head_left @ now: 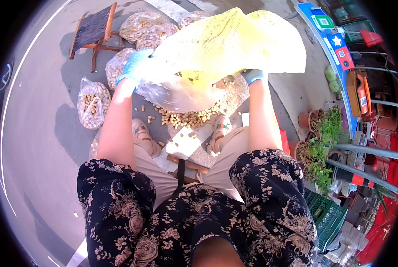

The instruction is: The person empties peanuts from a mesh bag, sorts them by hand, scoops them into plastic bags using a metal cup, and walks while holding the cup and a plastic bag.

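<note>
In blue gloves, both my hands are raised in front of me at a yellow mesh sack point(234, 40), which is spread wide and bright in the sun. My left hand point(136, 67) is closed on the rim of a clear plastic bag point(176, 93) that hangs under the sack's left part. My right hand point(253, 76) grips the sack's lower right edge; its fingertips are mostly hidden by the mesh. Some peanuts show at the sack's mouth. Below the bag, a heap of loose peanuts point(185, 118) lies on the ground between my feet.
Filled clear bags of peanuts point(93, 104) stand on the left and behind the sack. A folding stool point(92, 33) is at the far left. On the right are potted plants point(325, 142), a blue-edged stall table point(348, 107) and a green crate point(325, 218).
</note>
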Demonstrator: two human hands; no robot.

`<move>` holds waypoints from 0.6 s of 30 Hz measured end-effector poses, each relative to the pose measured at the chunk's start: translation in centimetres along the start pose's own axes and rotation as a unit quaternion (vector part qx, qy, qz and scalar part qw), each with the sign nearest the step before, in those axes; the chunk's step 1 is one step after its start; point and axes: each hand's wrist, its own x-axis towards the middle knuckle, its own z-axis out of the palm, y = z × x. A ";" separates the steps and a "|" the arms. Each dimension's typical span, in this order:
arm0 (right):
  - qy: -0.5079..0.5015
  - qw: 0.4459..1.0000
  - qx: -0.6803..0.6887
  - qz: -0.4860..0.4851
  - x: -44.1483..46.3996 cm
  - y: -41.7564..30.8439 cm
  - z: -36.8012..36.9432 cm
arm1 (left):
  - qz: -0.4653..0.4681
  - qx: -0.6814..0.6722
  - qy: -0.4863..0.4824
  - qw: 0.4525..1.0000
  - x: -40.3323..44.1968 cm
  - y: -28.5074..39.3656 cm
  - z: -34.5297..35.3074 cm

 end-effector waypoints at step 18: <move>0.074 0.972 -0.219 0.047 -2.5 -2.6 1.6 | 0.001 -0.013 0.035 0.999 1.4 -4.9 -0.5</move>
